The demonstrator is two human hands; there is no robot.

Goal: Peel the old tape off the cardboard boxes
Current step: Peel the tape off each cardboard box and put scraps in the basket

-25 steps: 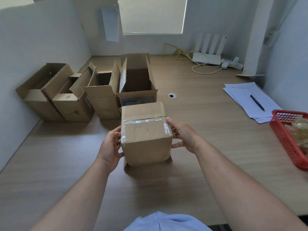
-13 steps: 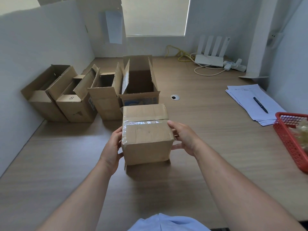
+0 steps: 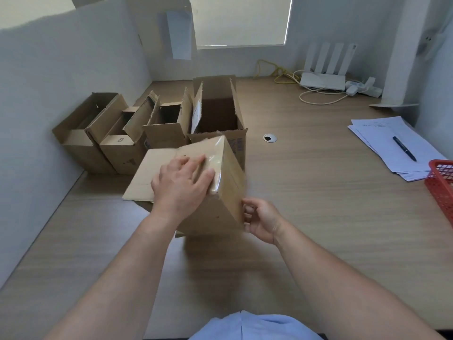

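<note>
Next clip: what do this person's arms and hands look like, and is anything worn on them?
Both forearms are bare, with no sleeves in view. The left hand and right hand have no gloves, and no watch, bracelet or ring shows on the sides visible. The only clothing in view is a light blue shirt at the bottom edge.

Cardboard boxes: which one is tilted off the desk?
The taped box under the left hand, right hand at its corner; the four others stand flat in a row, open.
</note>
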